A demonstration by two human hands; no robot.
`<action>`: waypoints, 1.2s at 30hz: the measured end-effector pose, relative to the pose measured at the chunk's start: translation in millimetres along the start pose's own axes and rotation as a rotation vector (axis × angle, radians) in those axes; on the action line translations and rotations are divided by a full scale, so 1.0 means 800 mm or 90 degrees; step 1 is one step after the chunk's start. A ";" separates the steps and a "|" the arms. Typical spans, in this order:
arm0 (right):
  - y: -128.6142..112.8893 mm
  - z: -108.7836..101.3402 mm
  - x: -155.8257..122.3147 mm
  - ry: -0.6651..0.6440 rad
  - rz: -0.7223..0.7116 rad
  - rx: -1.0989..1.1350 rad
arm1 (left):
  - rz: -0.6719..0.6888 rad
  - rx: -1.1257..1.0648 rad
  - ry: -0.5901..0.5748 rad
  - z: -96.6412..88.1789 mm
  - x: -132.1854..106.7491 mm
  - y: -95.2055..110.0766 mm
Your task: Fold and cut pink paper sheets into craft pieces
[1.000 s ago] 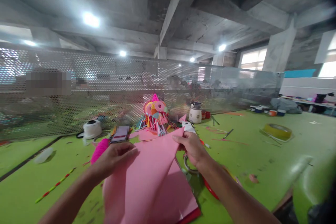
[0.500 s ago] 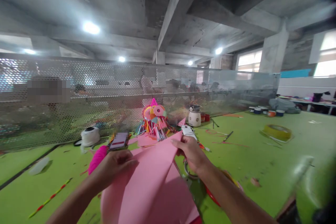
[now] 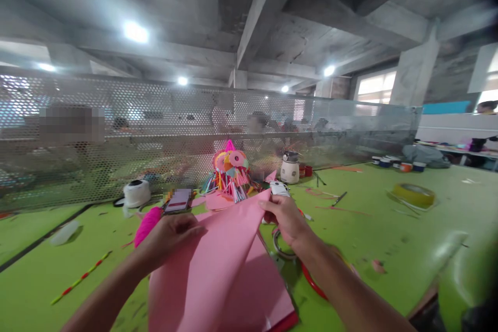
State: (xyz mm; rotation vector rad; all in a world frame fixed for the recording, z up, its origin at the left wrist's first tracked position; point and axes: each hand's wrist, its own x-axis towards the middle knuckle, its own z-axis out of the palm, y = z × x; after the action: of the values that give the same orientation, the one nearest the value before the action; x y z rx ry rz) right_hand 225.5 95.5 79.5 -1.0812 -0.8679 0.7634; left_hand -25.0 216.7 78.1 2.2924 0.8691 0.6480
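Note:
A large pink paper sheet [image 3: 218,264] is lifted off the green table [image 3: 389,238] and folded into a point toward me. My left hand [image 3: 171,233] presses its fingers closed on the sheet's left fold. My right hand [image 3: 286,218] pinches the far corner of the sheet near its tip. More pink sheets [image 3: 268,290] lie flat underneath, over a red sheet edge.
Behind the paper stand a colourful tasselled paper ornament [image 3: 230,168], a magenta yarn spool [image 3: 148,224], a white tape roll [image 3: 136,193] and a white jar [image 3: 289,168]. A yellow tape roll [image 3: 413,194] lies at right. A perforated metal screen [image 3: 97,135] borders the table; people sit beyond it.
The view has tilted slightly down then back. Both hands keep hold of the pink sheet, and the fold has tightened a little toward the left.

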 end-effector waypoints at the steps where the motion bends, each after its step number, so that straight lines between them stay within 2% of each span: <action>1: 0.001 0.000 0.000 0.004 -0.010 -0.016 | 0.007 0.012 0.004 0.000 0.001 -0.002; 9: 0.000 0.001 0.000 0.041 -0.048 -0.072 | 0.006 -0.020 -0.025 0.004 0.002 -0.004; 13: -0.006 0.000 -0.003 0.017 -0.032 -0.027 | 0.003 -0.033 -0.032 0.004 0.001 -0.005; 19: -0.019 -0.004 -0.004 -0.030 0.000 0.134 | 0.006 -0.060 -0.004 0.003 -0.003 0.005; 28: -0.029 -0.009 -0.008 -0.005 -0.162 0.116 | 0.051 -0.054 0.026 0.000 -0.008 0.012; 36: -0.035 -0.012 -0.011 0.006 -0.244 0.085 | 0.106 0.002 0.104 -0.005 -0.010 0.012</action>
State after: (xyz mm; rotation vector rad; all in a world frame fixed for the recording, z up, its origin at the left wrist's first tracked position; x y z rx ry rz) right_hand 232.9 75.7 101.7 -0.7684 -0.9660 0.4858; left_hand -29.2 206.8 85.6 2.3565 0.7571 0.9182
